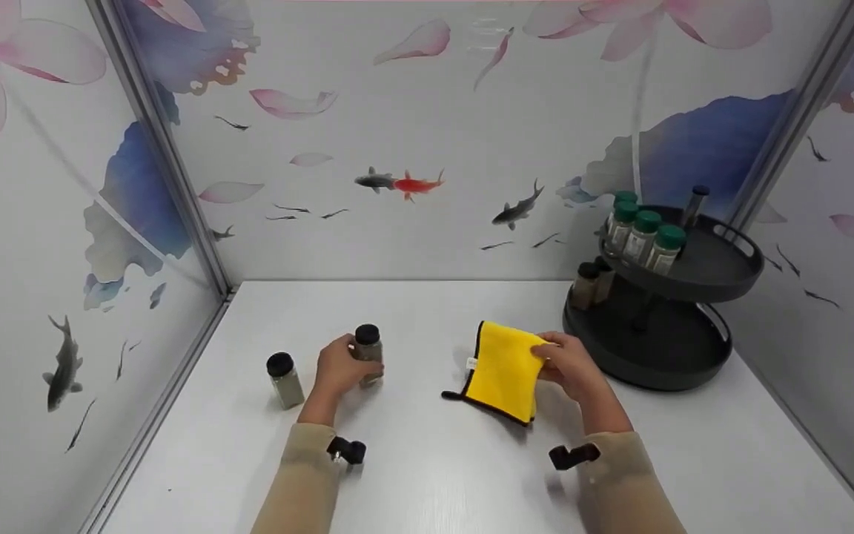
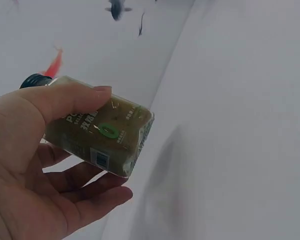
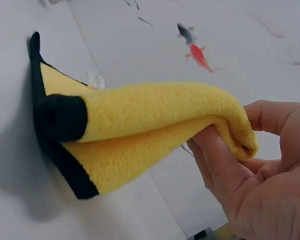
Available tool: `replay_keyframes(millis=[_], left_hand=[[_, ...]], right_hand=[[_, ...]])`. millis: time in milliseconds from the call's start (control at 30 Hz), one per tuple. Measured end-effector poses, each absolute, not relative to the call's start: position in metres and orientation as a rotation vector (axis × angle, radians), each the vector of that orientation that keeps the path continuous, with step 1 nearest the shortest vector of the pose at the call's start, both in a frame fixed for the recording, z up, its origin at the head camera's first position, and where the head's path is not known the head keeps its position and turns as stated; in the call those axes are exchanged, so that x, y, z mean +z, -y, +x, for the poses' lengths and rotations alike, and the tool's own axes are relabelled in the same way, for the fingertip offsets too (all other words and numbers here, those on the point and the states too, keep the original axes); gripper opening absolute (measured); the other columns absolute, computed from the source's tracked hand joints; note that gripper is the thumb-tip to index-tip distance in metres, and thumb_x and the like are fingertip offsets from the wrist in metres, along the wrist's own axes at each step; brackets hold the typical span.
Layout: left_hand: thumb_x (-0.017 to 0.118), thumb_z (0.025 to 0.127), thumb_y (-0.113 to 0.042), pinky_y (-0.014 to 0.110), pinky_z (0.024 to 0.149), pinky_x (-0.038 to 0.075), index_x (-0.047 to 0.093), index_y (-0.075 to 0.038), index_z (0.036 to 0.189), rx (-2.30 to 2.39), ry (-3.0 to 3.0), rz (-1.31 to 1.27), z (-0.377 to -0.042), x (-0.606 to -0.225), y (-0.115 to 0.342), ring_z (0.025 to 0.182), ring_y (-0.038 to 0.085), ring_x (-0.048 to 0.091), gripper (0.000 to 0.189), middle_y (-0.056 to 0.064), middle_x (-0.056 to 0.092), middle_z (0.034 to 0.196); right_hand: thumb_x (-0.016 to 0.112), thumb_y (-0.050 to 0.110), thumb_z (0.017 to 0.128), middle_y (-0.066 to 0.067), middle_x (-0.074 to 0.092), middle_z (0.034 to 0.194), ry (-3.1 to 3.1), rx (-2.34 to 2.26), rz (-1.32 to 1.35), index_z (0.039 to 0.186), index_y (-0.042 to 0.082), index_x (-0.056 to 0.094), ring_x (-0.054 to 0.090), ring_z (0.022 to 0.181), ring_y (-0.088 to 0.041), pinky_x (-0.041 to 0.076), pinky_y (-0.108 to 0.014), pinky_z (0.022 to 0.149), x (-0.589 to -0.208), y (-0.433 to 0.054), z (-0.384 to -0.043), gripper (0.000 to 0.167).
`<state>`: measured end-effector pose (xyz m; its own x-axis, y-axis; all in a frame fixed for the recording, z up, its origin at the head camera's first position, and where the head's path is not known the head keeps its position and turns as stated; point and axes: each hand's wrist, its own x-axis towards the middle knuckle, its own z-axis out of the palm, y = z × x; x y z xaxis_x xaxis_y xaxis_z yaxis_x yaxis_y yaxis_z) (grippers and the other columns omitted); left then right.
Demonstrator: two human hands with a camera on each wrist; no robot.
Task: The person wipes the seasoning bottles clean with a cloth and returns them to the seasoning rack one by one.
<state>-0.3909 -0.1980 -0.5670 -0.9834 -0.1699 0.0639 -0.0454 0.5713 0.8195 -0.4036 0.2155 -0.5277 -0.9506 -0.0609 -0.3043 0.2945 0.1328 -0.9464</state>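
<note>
My left hand [image 1: 341,368] grips a clear spice jar [image 2: 102,127] with a black lid and a printed label; in the left wrist view the thumb lies across its side. The same jar [image 1: 369,356] stands roughly upright in the head view; whether its base touches the table cannot be told. Left of that hand, a second black-lidded jar [image 1: 286,382] stands on the table. My right hand [image 1: 564,363] pinches a folded yellow cloth [image 1: 507,369] with black edging by its right side. In the right wrist view the cloth [image 3: 150,117] hangs folded from the fingers, its black loop at the far end.
A black two-tier rack [image 1: 683,363] stands at the right back. Several green-capped jars [image 1: 642,231] and a dark-capped jar sit on its upper tier; dark-lidded jars [image 1: 586,288] sit on the lower one. Printed wall panels [image 1: 412,245] enclose the white table [image 1: 427,475].
</note>
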Motion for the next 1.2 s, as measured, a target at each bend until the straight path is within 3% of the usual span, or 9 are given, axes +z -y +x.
replay_keyframes(millis=[300,533,767,1000,1200], left_hand=[[0.093,0.077,-0.02,0.047,0.096,0.058,0.072,-0.01,0.124,-1.614,2.521,-0.064,-0.381,-0.548,0.167,0.109,0.026,0.069,0.053,0.009,0.073,0.117],[0.091,0.081,-0.025,0.045,0.096,0.059,0.068,-0.012,0.132,-1.736,2.481,-0.238,-0.372,-0.54,0.139,0.11,0.024,0.069,0.057,0.009,0.074,0.122],[0.091,0.08,-0.025,0.042,0.092,0.06,0.07,-0.014,0.125,-1.745,2.466,-0.342,-0.363,-0.54,0.118,0.104,0.022,0.068,0.05,0.007,0.073,0.117],[0.091,0.077,-0.022,0.041,0.095,0.061,0.071,-0.018,0.113,-1.651,2.511,-0.363,-0.355,-0.538,0.105,0.102,0.02,0.066,0.042,0.002,0.071,0.109],[0.089,0.077,-0.019,0.041,0.092,0.062,0.07,-0.016,0.115,-1.52,2.611,-0.338,-0.353,-0.536,0.099,0.101,0.02,0.065,0.042,0.001,0.071,0.109]], right_hand=[[0.062,0.011,0.105,-0.011,0.068,0.124,-1.872,-2.172,0.173,0.144,-0.002,0.051,0.075,0.099,-0.018,0.064,-0.03,0.089,-0.524,-0.202,-0.4,0.043],[0.065,0.01,0.105,-0.013,0.065,0.129,-1.801,-2.328,0.135,0.145,-0.003,0.05,0.073,0.104,-0.02,0.063,-0.031,0.094,-0.52,-0.189,-0.394,0.044],[0.059,-0.001,0.102,-0.016,0.064,0.131,-1.833,-2.426,0.086,0.144,-0.007,0.054,0.073,0.105,-0.02,0.064,-0.033,0.092,-0.517,-0.175,-0.386,0.042],[0.066,-0.001,0.101,-0.016,0.073,0.121,-1.945,-2.422,0.033,0.133,-0.007,0.062,0.077,0.099,-0.022,0.066,-0.034,0.086,-0.521,-0.151,-0.376,0.033],[0.072,-0.001,0.097,-0.017,0.075,0.112,-2.025,-2.437,0.031,0.123,-0.007,0.068,0.077,0.095,-0.023,0.066,-0.035,0.082,-0.525,-0.125,-0.367,0.027]])
